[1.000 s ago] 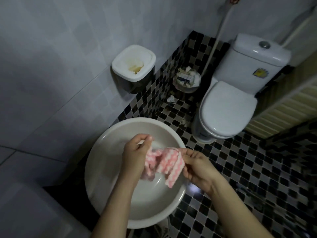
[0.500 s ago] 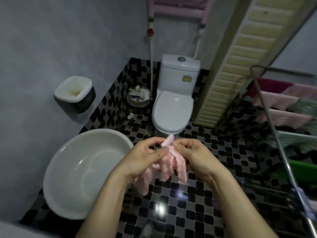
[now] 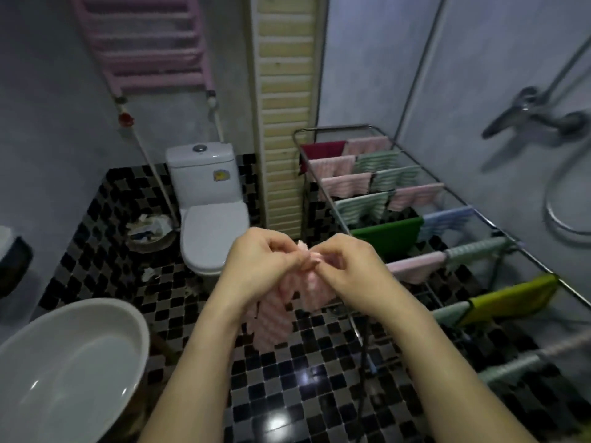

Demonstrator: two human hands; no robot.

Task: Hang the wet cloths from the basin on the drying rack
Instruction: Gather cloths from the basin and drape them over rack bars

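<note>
A pink and white striped cloth (image 3: 275,318) hangs from both hands at the centre of the view, above the checkered floor. My left hand (image 3: 260,263) and my right hand (image 3: 347,270) pinch its top edge close together. The white basin (image 3: 64,372) sits at the lower left, with no cloth visible inside. The metal drying rack (image 3: 419,219) stands to the right of my hands, its bars hung with several pink, green, blue, red and yellow cloths.
A white toilet (image 3: 209,215) stands at the back, a waste basket (image 3: 148,233) to its left. A pink wall radiator (image 3: 144,43) is above. A shower fitting (image 3: 537,113) and hose are on the right wall. Black and white tiles (image 3: 287,394) cover the floor.
The view has swung right from the basin toward the drying rack. Both hands have lifted the cloth out of the basin and carried it rightward, pinching its top edge closer together.
</note>
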